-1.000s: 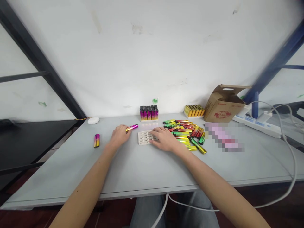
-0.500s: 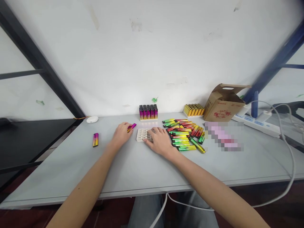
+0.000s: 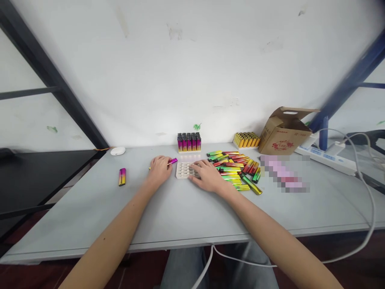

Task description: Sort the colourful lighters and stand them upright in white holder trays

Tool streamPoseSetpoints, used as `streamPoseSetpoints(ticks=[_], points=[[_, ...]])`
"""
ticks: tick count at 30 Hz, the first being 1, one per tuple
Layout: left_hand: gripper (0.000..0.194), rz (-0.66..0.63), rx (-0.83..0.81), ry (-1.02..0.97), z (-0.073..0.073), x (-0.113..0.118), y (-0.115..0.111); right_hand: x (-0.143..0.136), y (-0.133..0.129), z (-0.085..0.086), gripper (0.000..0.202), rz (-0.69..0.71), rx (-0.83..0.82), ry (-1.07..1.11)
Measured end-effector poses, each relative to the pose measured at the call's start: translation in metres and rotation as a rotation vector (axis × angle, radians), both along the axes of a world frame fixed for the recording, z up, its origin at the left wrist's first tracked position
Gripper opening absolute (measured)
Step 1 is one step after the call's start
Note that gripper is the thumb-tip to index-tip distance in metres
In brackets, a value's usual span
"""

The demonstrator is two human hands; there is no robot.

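Note:
My left hand (image 3: pixel 161 170) is closed around a purple and yellow lighter (image 3: pixel 172 161). Its purple end sticks out at the right of the fingers, and a yellow bit shows at the left; I cannot tell whether that belongs to a second lighter. Just to the right lies a white tray (image 3: pixel 182 170) with rows of holes. My right hand (image 3: pixel 207 176) grips the tray's right part, thumb at the near side and fingers over the far side, hiding some holes. Another purple and yellow lighter (image 3: pixel 122 177) lies alone to the left.
Loose green, red and yellow lighters (image 3: pixel 234 167) lie beside my right hand. Behind stand a filled tray of purple lighters (image 3: pixel 189 142) and one of yellow lighters (image 3: pixel 247 139). A cardboard box (image 3: pixel 279 138), power strip (image 3: pixel 327 158), white cable (image 3: pixel 373 192) and white oval case (image 3: pixel 117 151) are also here.
My right hand and the white tray have shifted slightly right. My left hand has turned a little and moved right, with the lighter's purple end now lying flatter.

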State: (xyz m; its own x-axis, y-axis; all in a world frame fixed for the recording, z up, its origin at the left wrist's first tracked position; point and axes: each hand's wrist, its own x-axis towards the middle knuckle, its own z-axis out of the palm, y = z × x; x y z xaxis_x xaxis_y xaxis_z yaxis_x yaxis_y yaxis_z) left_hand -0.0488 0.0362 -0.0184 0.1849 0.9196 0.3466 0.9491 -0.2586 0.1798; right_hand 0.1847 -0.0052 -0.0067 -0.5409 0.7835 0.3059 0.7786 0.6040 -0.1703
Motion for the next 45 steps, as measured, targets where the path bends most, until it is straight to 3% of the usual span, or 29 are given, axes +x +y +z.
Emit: streamPoseSetpoints(ticks=[8, 14, 19, 24, 27, 33, 36, 40, 45], points=[[0.036, -0.016, 0.033, -0.143, 0.009, 0.004, -0.004, 0.002, 0.001, -0.001, 0.044, 0.023, 0.008, 0.013], [0.024, -0.061, 0.084, -0.68, 0.024, 0.006, -0.006, 0.006, 0.004, 0.001, 0.044, 0.057, -0.025, 0.012], [0.025, -0.145, -0.232, -1.202, 0.037, 0.016, -0.015, 0.006, 0.004, 0.001, 0.044, 0.058, -0.02, 0.017], [0.045, -0.231, -0.574, -1.466, 0.047, 0.025, -0.023, 0.006, 0.003, 0.001, 0.043, 0.057, -0.02, 0.01], [0.045, -0.276, -0.647, -1.51, 0.049, 0.028, -0.025, 0.005, 0.003, 0.002, 0.043, 0.057, -0.02, 0.006], [0.037, -0.307, -0.738, -1.366, 0.046, 0.034, -0.028, 0.005, 0.002, 0.005, 0.042, 0.075, -0.03, 0.008], [0.033, -0.319, -0.734, -1.414, 0.044, 0.035, -0.027, 0.012, 0.006, 0.01, 0.043, 0.067, -0.059, 0.024], [0.027, -0.334, -0.688, -1.536, 0.041, 0.034, -0.024, 0.026, 0.013, 0.018, 0.045, -0.05, -0.054, 0.103], [0.021, -0.308, -0.66, -1.514, 0.041, 0.035, -0.024, 0.03, 0.016, 0.017, 0.043, -0.101, -0.08, 0.106]])
